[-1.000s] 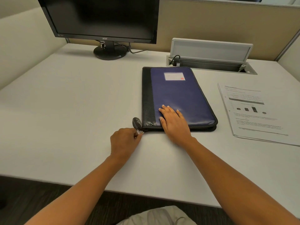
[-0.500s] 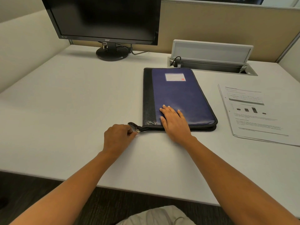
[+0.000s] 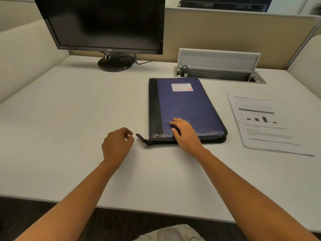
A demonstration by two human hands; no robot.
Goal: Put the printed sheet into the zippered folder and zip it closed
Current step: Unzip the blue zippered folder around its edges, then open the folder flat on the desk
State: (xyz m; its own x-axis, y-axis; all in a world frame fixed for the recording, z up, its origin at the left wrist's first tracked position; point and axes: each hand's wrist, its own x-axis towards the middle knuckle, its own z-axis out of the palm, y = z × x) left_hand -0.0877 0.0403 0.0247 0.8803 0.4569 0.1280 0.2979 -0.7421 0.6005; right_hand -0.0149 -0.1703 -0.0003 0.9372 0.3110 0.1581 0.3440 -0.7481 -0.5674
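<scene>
Whereas it earlier pinched the black zipper pull (image 3: 140, 137), left hand (image 3: 117, 144) now released, at pull's 9 o'clock | right hand (image 3: 185, 132), flat, presses blue-and-black zippered folder (image 3: 187, 105).

Head camera, tilted down, near desk (image 3: 69, 119)

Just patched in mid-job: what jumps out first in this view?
The blue zippered folder lies flat in the middle of the desk, with the right hand resting flat on its near end. The left hand hovers just left of the zipper pull at the folder's near left corner, touching nothing. The printed sheet lies on the desk to the folder's right, not yet inside.
</scene>
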